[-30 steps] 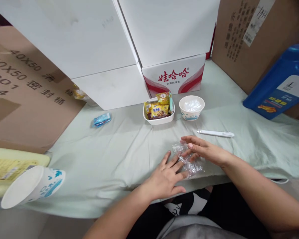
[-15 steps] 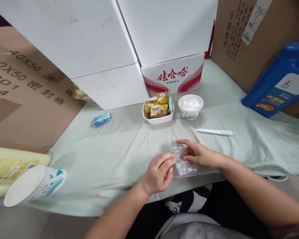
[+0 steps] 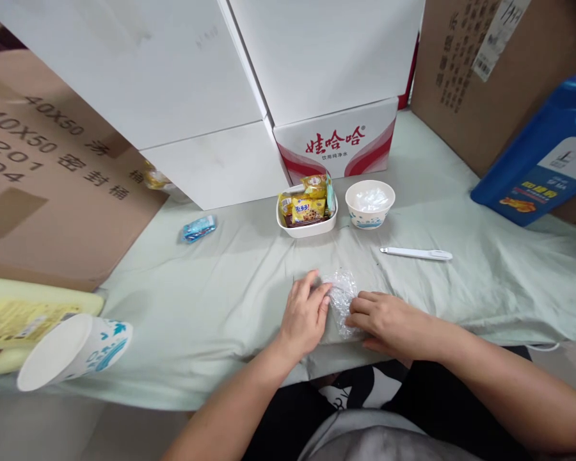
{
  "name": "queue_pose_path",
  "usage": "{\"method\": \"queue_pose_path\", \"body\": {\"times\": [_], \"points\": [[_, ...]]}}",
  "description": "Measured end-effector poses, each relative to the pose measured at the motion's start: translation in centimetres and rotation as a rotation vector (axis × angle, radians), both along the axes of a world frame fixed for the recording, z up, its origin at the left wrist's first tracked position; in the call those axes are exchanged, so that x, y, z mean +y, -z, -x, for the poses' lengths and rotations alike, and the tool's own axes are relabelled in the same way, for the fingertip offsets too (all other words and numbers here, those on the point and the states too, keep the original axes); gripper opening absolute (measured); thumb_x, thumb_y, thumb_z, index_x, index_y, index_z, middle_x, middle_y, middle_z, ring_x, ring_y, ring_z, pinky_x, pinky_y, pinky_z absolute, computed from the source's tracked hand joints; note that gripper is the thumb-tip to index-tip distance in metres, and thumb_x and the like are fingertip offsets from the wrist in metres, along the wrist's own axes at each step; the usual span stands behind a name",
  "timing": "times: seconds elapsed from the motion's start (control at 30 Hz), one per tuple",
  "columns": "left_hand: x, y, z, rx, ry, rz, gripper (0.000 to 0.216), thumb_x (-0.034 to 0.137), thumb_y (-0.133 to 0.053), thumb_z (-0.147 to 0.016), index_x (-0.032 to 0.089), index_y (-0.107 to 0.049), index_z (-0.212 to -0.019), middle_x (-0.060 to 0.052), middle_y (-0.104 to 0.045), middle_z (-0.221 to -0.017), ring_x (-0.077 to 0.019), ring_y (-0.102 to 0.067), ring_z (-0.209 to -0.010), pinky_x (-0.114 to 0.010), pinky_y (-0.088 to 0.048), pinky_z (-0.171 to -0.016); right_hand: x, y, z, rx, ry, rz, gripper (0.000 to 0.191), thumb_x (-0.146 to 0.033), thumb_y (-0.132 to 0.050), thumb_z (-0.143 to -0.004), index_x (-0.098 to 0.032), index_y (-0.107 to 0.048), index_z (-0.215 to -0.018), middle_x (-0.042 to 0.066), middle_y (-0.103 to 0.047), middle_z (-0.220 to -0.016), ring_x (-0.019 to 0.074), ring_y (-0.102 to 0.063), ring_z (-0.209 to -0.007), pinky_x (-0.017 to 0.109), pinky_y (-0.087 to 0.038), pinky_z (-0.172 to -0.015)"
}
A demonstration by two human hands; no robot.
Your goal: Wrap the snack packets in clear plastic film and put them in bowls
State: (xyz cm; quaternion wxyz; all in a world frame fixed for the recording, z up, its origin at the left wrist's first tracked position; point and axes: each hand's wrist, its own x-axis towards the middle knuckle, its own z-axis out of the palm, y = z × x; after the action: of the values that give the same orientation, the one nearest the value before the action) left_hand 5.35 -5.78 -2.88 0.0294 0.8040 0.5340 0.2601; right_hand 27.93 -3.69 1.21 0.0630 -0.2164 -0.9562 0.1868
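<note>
A crinkled piece of clear plastic film [image 3: 343,294] lies on the green cloth near the front edge. At its left side is my left hand [image 3: 306,314], thumb and index finger closed on the film's edge while the other fingers are bent. My right hand [image 3: 388,323] lies low over the right side, its fingers together and curled on the film; the thumb is mostly hidden. Beyond the hands, a white paper bowl [image 3: 370,219] holds more clear plastic. To its left, a white tray [image 3: 307,232] contains several wrapped snacks [image 3: 308,210].
A white cutter [image 3: 416,254] lies right of the film. A small blue packet [image 3: 198,228] is at left. A paper cup [image 3: 91,349] lies tipped beside a yellow bottle [image 3: 29,320]. Cartons [image 3: 336,147] stand behind, and a blue jug [image 3: 537,166] is at right.
My left hand has shifted slightly up and left along the film. My right hand has come down and closer to me, its fingers now on the film, which has shifted a little left.
</note>
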Motion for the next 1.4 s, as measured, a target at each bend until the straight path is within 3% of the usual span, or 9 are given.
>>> {"method": "queue_pose_path", "body": {"times": [0.1,0.2,0.33,0.5,0.63,0.77,0.97,1.23,1.4], "points": [[-0.1,0.0,0.1,-0.076,-0.009,-0.101,0.030,0.026,-0.049,-0.094,0.016,-0.059,-0.120,-0.015,-0.054,-0.125,-0.0238,-0.058,-0.103,-0.043,-0.052,-0.091,-0.3,0.4,0.1,0.017,0.008,-0.027,0.024,-0.021,-0.067,-0.082,-0.017,-0.065,-0.105,0.009,-0.062,-0.098,0.0226,-0.054,-0.093,0.034,-0.047,-0.077],[-0.1,-0.2,-0.1,-0.045,0.278,-0.136,0.025,0.023,-0.050,-0.093,0.018,-0.062,-0.115,-0.011,-0.064,-0.112,-0.0232,-0.060,-0.107,-0.040,-0.051,-0.092,-0.5,0.5,0.2,0.049,-0.001,-0.077,0.014,-0.018,-0.055,-0.090,-0.017,-0.066,-0.099,0.008,-0.063,-0.092,0.0216,-0.054,-0.090,0.034,-0.046,-0.078],[0.1,-0.6,-0.4,0.130,0.407,0.062,0.036,0.030,-0.048,-0.095,0.019,-0.056,-0.128,-0.012,-0.055,-0.139,-0.0302,-0.042,-0.136,-0.051,-0.040,-0.107,-1.1,0.1,0.4,0.060,-0.031,-0.144,0.019,-0.016,-0.047,-0.093,-0.016,-0.067,-0.092,0.010,-0.065,-0.093,0.0239,-0.054,-0.095,0.038,-0.043,-0.084],[0.2,-0.7,-0.1,0.099,0.514,0.171,0.041,0.021,-0.045,-0.094,0.018,-0.047,-0.135,-0.012,-0.048,-0.146,-0.0271,-0.032,-0.143,-0.053,-0.034,-0.114,-1.1,-0.6,0.4,0.081,-0.024,-0.039,0.024,-0.011,-0.046,-0.091,-0.016,-0.065,-0.104,0.008,-0.067,-0.096,0.0192,-0.060,-0.085,0.031,-0.045,-0.076],[0.2,-0.5,0.0,-0.110,0.451,0.080,0.039,0.004,-0.042,-0.083,0.012,-0.055,-0.119,-0.019,-0.051,-0.137,-0.0281,-0.035,-0.141,-0.049,-0.041,-0.111,0.1,-0.5,0.8,0.150,0.143,0.029,0.027,-0.013,-0.042,-0.094,-0.018,-0.063,-0.110,0.007,-0.067,-0.098,0.0164,-0.063,-0.079,0.027,-0.043,-0.067],[0.4,-0.4,0.0,-0.162,0.430,0.063,0.042,-0.001,-0.039,-0.079,0.014,-0.059,-0.112,-0.015,-0.062,-0.118,-0.0239,-0.053,-0.125,-0.044,-0.049,-0.105,1.2,0.2,2.0,0.126,0.333,0.016,0.026,-0.016,-0.042,-0.096,-0.016,-0.062,-0.112,0.008,-0.068,-0.098,0.0171,-0.065,-0.079,0.026,-0.042,-0.066],[0.6,-0.2,0.4,-0.116,0.363,0.015,0.030,-0.001,-0.043,-0.077,0.019,-0.066,-0.080,-0.006,-0.070,-0.089,-0.0258,-0.056,-0.119,-0.047,-0.051,-0.100,2.0,1.3,3.9,-0.031,0.527,-0.073,0.027,-0.024,-0.037,-0.100,-0.018,-0.062,-0.107,0.008,-0.067,-0.096,0.0173,-0.064,-0.073,0.027,-0.036,-0.059],[-0.1,-0.5,0.5,-0.272,0.241,-0.275,0.030,0.000,-0.042,-0.082,0.018,-0.065,-0.090,-0.007,-0.067,-0.094,-0.0202,-0.064,-0.100,-0.037,-0.058,-0.084,2.0,2.4,5.5,-0.161,0.577,-0.140,0.027,-0.029,-0.035,-0.101,-0.017,-0.060,-0.101,0.009,-0.063,-0.097,0.0185,-0.063,-0.071,0.029,-0.032,-0.055],[-0.1,-0.7,0.1,-0.036,0.407,-0.139,0.020,0.010,-0.052,-0.085,0.017,-0.066,-0.097,-0.008,-0.070,-0.099,-0.0251,-0.062,-0.110,-0.042,-0.055,-0.091,2.5,2.2,4.8,-0.144,0.638,-0.129,0.024,-0.029,-0.040,-0.099,-0.017,-0.060,-0.102,0.009,-0.063,-0.099,0.0202,-0.063,-0.077,0.029,-0.037,-0.060]]}}
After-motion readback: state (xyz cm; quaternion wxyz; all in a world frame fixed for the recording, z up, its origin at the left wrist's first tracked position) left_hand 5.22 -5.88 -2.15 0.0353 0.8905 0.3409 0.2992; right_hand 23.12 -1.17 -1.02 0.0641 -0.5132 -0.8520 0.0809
